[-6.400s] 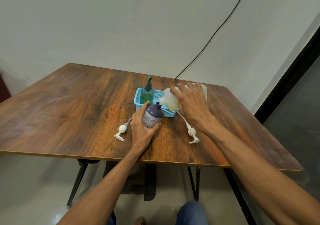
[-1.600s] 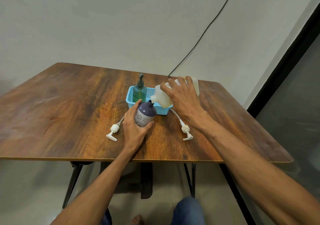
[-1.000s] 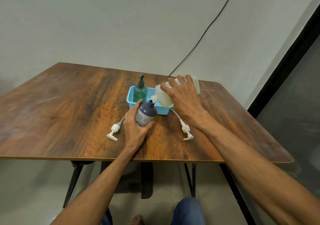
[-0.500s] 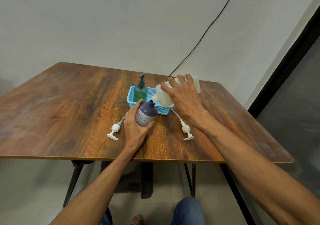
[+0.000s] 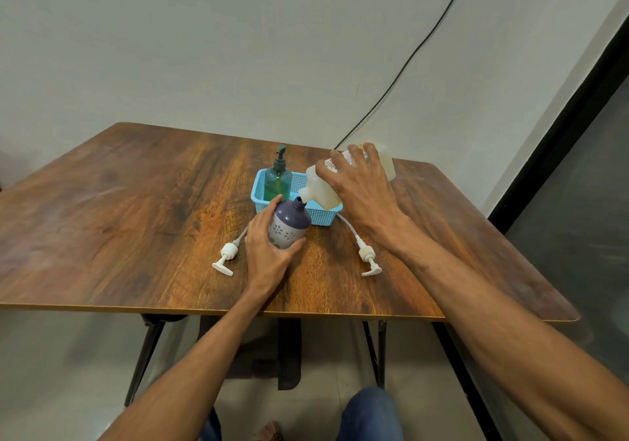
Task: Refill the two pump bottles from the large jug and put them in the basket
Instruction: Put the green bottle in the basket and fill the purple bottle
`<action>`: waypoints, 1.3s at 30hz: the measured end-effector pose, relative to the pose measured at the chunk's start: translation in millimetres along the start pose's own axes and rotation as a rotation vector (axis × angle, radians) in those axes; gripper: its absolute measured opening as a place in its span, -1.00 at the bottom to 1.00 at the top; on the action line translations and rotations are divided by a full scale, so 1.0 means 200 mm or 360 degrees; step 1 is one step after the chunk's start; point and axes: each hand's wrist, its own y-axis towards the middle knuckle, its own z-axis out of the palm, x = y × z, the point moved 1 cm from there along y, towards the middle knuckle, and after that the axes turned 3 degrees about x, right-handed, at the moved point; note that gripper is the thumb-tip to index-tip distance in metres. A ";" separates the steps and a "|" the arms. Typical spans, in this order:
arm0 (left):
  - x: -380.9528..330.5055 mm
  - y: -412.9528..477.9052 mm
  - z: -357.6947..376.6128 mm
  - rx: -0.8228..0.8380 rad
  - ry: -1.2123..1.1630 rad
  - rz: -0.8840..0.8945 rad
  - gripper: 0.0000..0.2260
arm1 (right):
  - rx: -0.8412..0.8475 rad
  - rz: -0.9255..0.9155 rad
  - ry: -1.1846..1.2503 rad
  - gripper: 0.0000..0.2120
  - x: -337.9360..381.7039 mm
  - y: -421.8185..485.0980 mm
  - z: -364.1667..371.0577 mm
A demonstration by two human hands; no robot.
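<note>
Translucent jug (image 5: 321,190) tilts spout-down leftward onto purple bottle's (image 5: 289,224) open neck.

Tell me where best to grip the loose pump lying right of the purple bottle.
Grip the right pump at its ribbed collar, from above: it lies flat on the table, the thin tube would flex, and the nozzle head is narrow.

Table (image 5: 129,209) was dark brown wood grain with orangey streaks. Basket (image 5: 258,190) was light blue mesh. One bottle (image 5: 289,224) was purple-grey with white flower prints, the other (image 5: 278,182) see-through green with a dark pump. Jug (image 5: 320,190) was pale yellowish, both loose pumps (image 5: 226,257) white.
</note>
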 end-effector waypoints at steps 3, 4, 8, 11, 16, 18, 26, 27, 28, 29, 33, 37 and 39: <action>0.00 0.00 0.00 0.0002 0.0010 0.0002 -0.19 | 0.0004 -0.0005 -0.0020 -0.42 0.00 0.00 0.00; 0.00 0.00 0.00 0.0002 0.0007 0.0003 -0.20 | 0.0003 -0.0007 -0.0027 -0.41 0.00 0.00 0.00; 0.00 0.00 0.00 0.0003 -0.0006 -0.0003 -0.19 | 0.0005 -0.0020 -0.0029 -0.40 0.00 0.01 0.00; 0.00 0.00 0.01 0.0003 -0.0006 -0.0004 -0.19 | 0.0003 -0.0026 -0.0033 -0.40 0.00 0.01 0.00; 0.00 0.00 0.01 -0.0007 -0.0001 0.0002 -0.20 | 0.0011 -0.0031 -0.0027 -0.40 0.00 0.01 -0.01; 0.01 0.00 0.01 -0.0006 -0.0003 0.0005 -0.20 | 0.0012 -0.0030 -0.0039 -0.40 0.00 0.01 -0.01; 0.01 0.01 0.01 -0.0003 -0.0006 -0.0012 -0.20 | 0.0014 -0.0042 -0.0059 -0.40 0.00 0.01 -0.03; 0.00 0.01 0.01 -0.0004 -0.0008 -0.0014 -0.20 | 0.0019 -0.0042 -0.0062 -0.39 0.00 0.01 -0.02; 0.00 0.01 0.01 -0.0005 -0.0012 -0.0013 -0.20 | 0.0022 -0.0042 -0.0062 -0.39 0.00 0.01 -0.02; 0.00 0.01 0.01 -0.0008 -0.0016 -0.0009 -0.20 | 0.0021 -0.0043 -0.0060 -0.40 0.00 0.02 -0.02; 0.01 0.01 0.01 -0.0023 -0.0020 0.0005 -0.20 | 0.0011 -0.0043 -0.0079 -0.41 0.00 0.02 -0.03; 0.01 0.01 0.01 -0.0019 -0.0016 0.0007 -0.20 | -0.0001 -0.0051 -0.0077 -0.41 0.00 0.02 -0.03; 0.01 0.01 0.01 -0.0018 -0.0014 0.0005 -0.19 | -0.0004 -0.0050 -0.0077 -0.42 0.00 0.02 -0.03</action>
